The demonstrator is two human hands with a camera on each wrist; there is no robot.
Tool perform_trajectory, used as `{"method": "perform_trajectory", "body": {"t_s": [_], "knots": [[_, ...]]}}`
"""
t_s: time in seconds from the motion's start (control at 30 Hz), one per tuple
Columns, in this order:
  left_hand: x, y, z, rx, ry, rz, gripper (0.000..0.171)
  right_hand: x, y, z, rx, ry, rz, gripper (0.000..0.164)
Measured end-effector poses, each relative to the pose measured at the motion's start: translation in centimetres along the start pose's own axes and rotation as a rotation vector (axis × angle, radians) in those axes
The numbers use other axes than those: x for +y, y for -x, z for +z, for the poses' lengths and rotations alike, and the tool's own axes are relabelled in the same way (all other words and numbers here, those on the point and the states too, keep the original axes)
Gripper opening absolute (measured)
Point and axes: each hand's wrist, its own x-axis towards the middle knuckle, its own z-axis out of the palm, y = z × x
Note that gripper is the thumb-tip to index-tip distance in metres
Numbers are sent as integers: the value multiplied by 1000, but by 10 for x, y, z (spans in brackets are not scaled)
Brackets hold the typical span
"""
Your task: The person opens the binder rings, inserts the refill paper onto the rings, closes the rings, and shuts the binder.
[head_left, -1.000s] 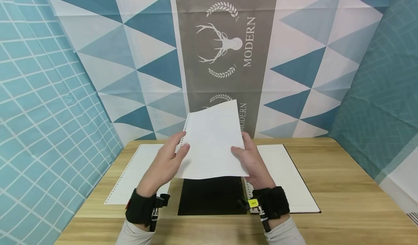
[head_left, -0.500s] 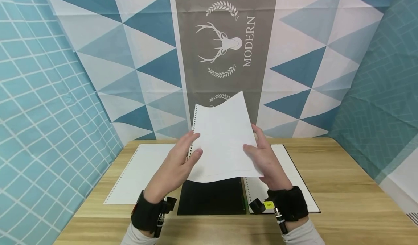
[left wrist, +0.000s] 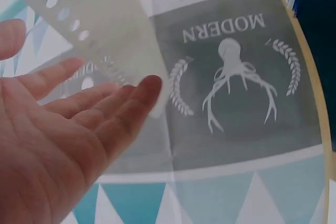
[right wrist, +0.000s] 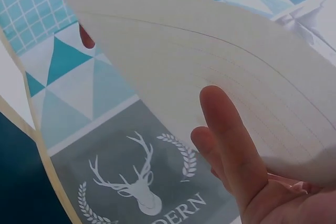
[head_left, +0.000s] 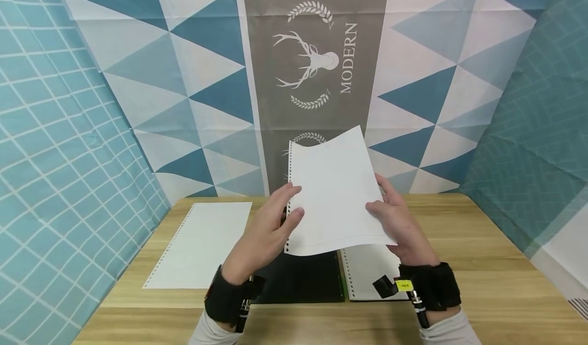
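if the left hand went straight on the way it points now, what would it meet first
Most likely the white sheet that the right hand pinches: its punched edge lies right at the left hand. Whether the two touch is hard to tell.

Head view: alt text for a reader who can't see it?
The right hand grips a white punched paper sheet above a brown wooden table, the left hand at its punched edge. Below lie another white punched sheet, a flat black cover and white punched pages.
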Motion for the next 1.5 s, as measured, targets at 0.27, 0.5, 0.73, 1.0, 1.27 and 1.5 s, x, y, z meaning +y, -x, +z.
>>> {"method": "perform_trajectory", "body": {"t_s": [0.27,0.5,0.73,1.0,1.27,1.5], "knots": [[16,-4,21,-12,-111,24,56,-9,11,-27,-7,-1,-9,59],[31,-12,29,-52,-76,-1,58,-18,16,-49,3,-36,-61,59],[30,-10,33,-103,-84,44,56,-19,17,-62,14,-83,-79,60],[12,-4,32,-104,-117,65,55,-17,20,-74,28,-48,-104,58],[12,-2,35,-155,-214,70,58,-13,26,-86,-25,-86,-128,58],[11,-1,36,-175,-227,51,60,-18,29,-84,-32,-96,-108,59]]}}
